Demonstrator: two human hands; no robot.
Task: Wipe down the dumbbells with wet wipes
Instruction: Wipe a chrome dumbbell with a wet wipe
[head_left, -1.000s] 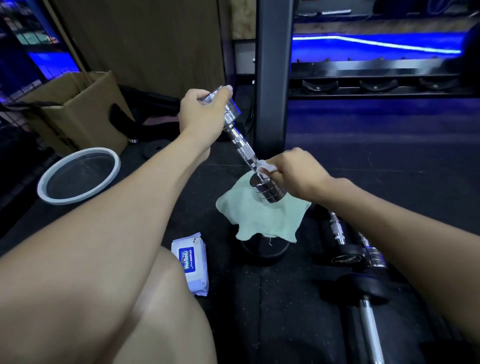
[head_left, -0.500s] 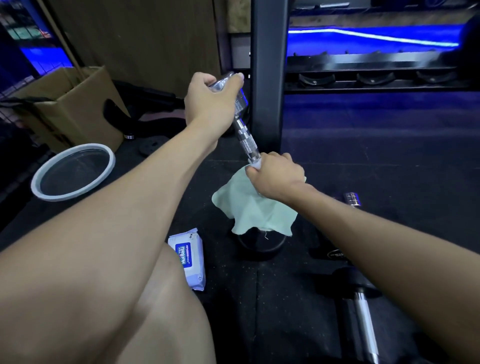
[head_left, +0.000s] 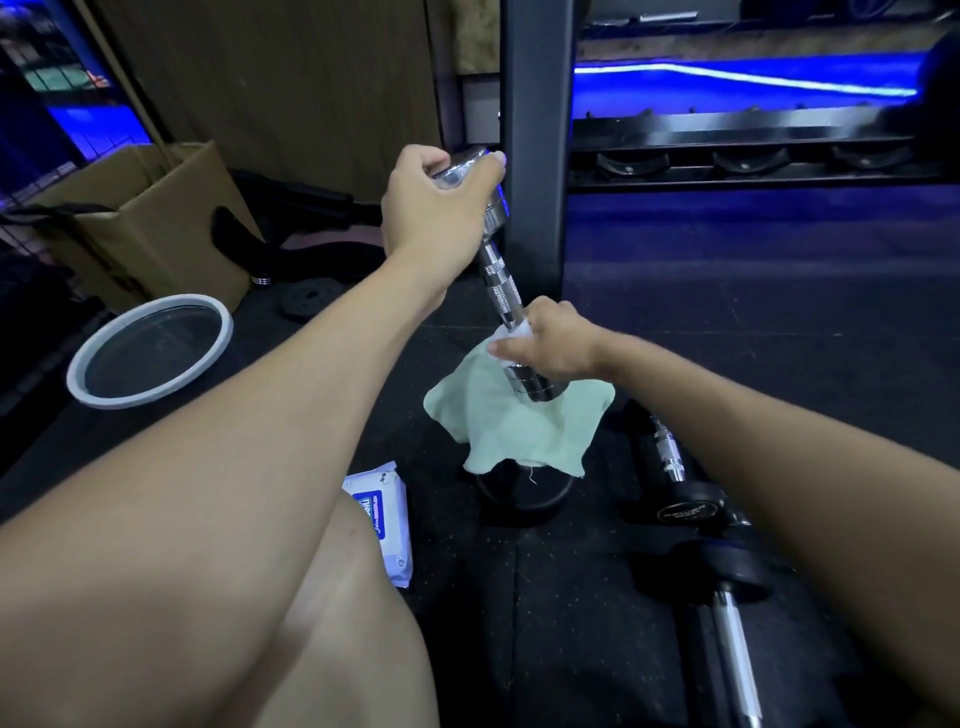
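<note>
Right now you are standing the chrome dumbbell (head_left: 501, 283) on end, tilted, its lower head resting on the green cloth (head_left: 511, 426), which is draped over a black weight (head_left: 519, 499). That is likely keeping the chrome off the floor mat (head_left: 571, 597) while you are working. Your left hand (head_left: 434, 208) is wrapping its fingers around the upper head, steadying the bar so it is not tipping. Your right hand (head_left: 550, 340) is curling closed around a white wipe (head_left: 511, 332), pressing it to the handle just above the lower head; I judge you are rubbing along the knurled grip.

Counting outward: one chrome dumbbell is in hand, and two black dumbbells (head_left: 691, 499) are lying near your right forearm, probably waiting for their turn. One wipe pack (head_left: 384, 519) is lying beside your knee, within easy reach for a fresh sheet. One round basin (head_left: 150, 353) is sitting to the left, perhaps for used wipes, though I cannot tell what is in it. One cardboard box (head_left: 140, 223) is standing behind it. One rack (head_left: 530, 140) is rising behind the dumbbell.
</note>
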